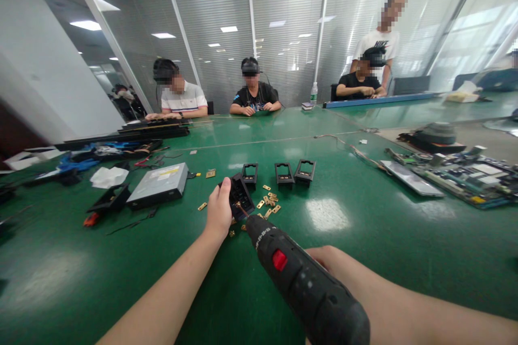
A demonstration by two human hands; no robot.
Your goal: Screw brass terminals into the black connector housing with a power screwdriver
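Observation:
My left hand (219, 209) grips a black plastic housing (243, 194) by its left side, tilted so its hollow inside faces me. A black cordless drill (299, 275) with a red switch is in my right hand (327, 259); the drill body hides most of those fingers. The bit reaches into the housing, near a small brass-coloured piece. Several small brass plates (269, 200) lie scattered on the table just right of the housing. Behind them stand three similar black frames (284, 174), with small brass-coloured parts inside.
A silver disc drive (159, 184) and another black housing (108, 198) lie to the left. Circuit boards (477, 172) and a flat silver device (411, 178) are on the right of the green table (348, 269). Several people sit or stand across it.

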